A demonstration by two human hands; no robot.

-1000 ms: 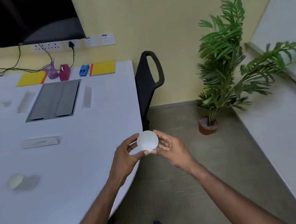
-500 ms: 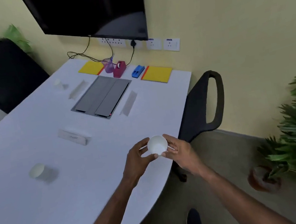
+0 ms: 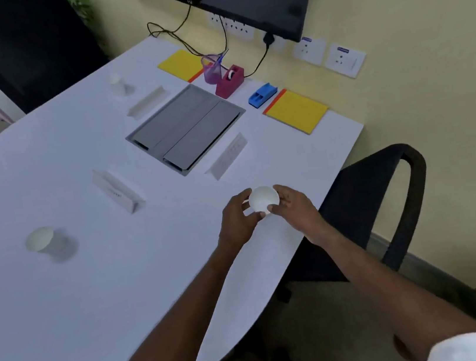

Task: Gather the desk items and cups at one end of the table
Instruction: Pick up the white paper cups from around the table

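Both hands hold one white paper cup point(image 3: 263, 198) by its wall, the left hand point(image 3: 236, 220) on one side and the right hand point(image 3: 293, 207) on the other. The cup now hangs above the table point(image 3: 123, 290), just inside its right edge. A second ago it was out over the floor point(image 3: 329, 321). Probably it goes to the far edge, where the tape dispenser point(image 3: 229, 81) and stapler point(image 3: 262, 94) stand — a second cup point(image 3: 40, 239) waits well apart.

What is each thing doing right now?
Nearest white paper cup: held between both hands.
Left hand: gripping that cup.
Right hand: gripping that cup.
Far-left white paper cup: standing upright, untouched.
Grey two-flap hatch: closed.
Purple plastic pen pot: upright, untouched.
Red tape dispenser: upright, untouched.
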